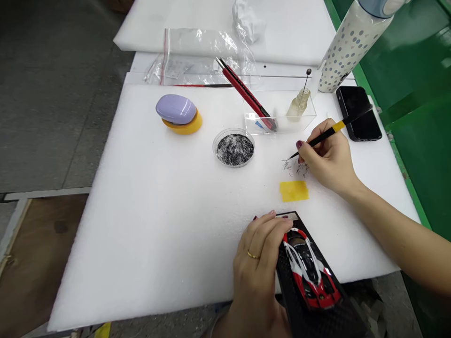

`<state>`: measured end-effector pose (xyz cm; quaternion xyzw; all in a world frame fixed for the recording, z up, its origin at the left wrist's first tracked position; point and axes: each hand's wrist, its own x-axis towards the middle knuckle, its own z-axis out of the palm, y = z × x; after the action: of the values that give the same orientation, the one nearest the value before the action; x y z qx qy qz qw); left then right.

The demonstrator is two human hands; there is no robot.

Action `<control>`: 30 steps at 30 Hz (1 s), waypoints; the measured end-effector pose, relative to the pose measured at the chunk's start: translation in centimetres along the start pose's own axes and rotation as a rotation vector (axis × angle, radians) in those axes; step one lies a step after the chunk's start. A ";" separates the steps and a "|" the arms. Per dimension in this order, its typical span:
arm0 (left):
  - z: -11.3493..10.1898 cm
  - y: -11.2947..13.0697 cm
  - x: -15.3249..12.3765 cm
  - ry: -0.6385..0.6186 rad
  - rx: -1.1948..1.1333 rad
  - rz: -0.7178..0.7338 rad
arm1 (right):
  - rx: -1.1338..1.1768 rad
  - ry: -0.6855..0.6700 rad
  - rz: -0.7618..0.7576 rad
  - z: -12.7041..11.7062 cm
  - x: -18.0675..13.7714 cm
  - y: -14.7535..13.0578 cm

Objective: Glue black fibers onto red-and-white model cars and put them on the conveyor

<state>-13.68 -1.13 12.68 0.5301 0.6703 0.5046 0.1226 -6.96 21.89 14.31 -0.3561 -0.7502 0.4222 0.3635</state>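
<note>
My left hand (259, 256) rests at the near edge of the white foam sheet (148, 211), its fingers curled on the left side of a black base (324, 314) that carries a red, white and black model car (310, 272). My right hand (326, 157) grips a thin black tool with a yellow band (329, 132) like a pen. Its tip points down at a small scatter of fine black bits (294, 166) on the foam. A yellow patch (294, 191) lies just below that scatter.
A round clear dish of black fibres (235, 149) sits mid-sheet. Behind it a clear box (282, 110) holds a red utility knife (246, 94) and a small bottle (299, 103). A purple-and-yellow case (179, 114), plastic bags (204, 54), a dotted bottle (350, 44) and a phone (358, 112) lie around.
</note>
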 end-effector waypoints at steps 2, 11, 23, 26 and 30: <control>-0.2 0.1 0.0 -0.016 -0.010 -0.001 | -0.032 0.039 -0.042 -0.3 0.0 -0.1; -0.5 0.0 0.0 -0.029 0.006 0.014 | -0.183 -0.198 -0.238 -1.5 -0.2 -1.4; 0.0 -0.1 0.1 0.032 -0.010 0.004 | -0.034 -0.136 -0.106 -1.0 -0.4 -1.9; -0.5 0.1 0.3 -0.035 0.002 -0.004 | 0.196 -0.115 0.046 -1.9 -0.8 -2.0; -0.7 -0.1 0.2 -0.034 -0.046 0.018 | 0.352 -0.155 0.190 -3.5 -2.4 -1.4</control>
<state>-14.25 -1.32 13.01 0.5419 0.6515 0.5117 0.1416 -3.17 20.57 16.33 -0.3226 -0.6536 0.6053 0.3200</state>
